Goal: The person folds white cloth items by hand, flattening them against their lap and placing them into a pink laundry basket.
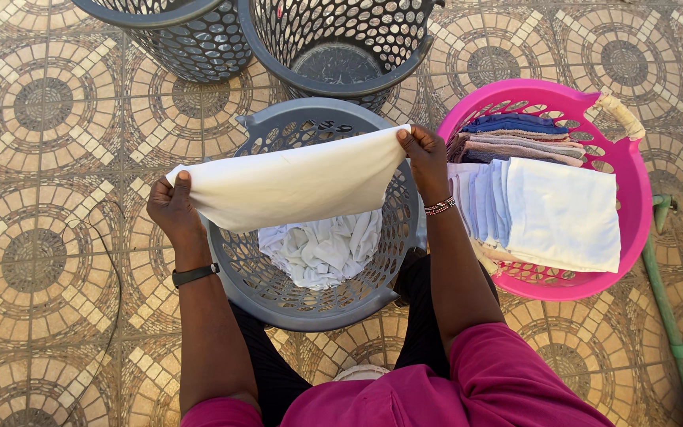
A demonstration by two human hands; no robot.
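White cloth [294, 183] hangs stretched between both hands, fingers [177, 190] pinching its two ends.

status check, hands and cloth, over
Left hand and right hand shut on white cloth, stretched over grey basket. Folded stack in pink basket. Nothing blocking.

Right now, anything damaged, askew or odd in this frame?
One thing: the pink basket has a handle wrapped in pale cloth or tape, which looks like a repair. Otherwise orderly: left hand and right hand hold a cream cloth taut over the grey basket of crumpled white laundry.
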